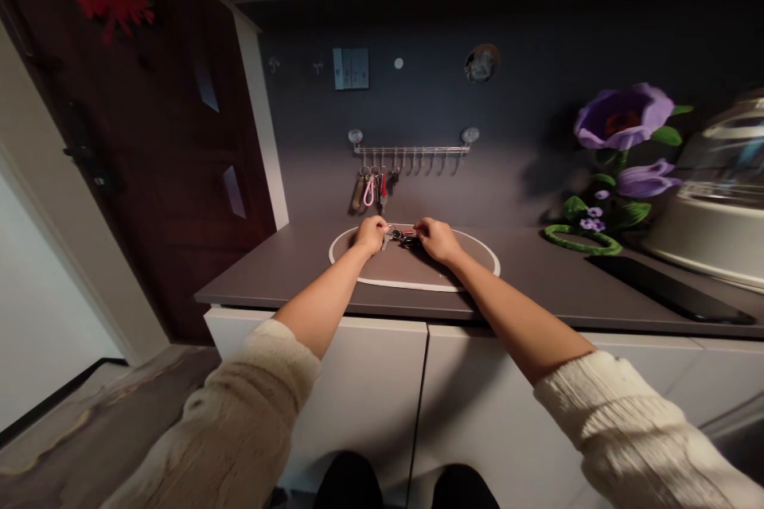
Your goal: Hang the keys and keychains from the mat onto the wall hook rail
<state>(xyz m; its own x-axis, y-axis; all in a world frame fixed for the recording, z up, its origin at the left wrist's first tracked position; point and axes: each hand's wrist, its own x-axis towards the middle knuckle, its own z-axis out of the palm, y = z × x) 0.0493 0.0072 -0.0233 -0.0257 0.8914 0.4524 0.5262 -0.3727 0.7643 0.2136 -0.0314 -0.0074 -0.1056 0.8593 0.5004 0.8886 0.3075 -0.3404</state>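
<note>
Over an oval brown mat (411,285) with a white rim, both my hands are held close together. My left hand (371,235) is closed, its thumb and fingers pinched beside a bunch of keys (386,240). My right hand (438,239) pinches at the other end of the bunch, next to black and red pieces. A dark ring lies between the two hands. Which part each hand grips is too small to make out. Above them, a clear hook rail (411,149) on the wall carries several hanging key sets, one with a pink loop (369,192).
On the counter's right stand purple fabric flowers (624,115) with a green ring base (582,240), a black phone-like slab (668,286) and a white-based clear dome (716,227). White cabinet doors (358,382) lie below. A dark red door (149,135) is at left.
</note>
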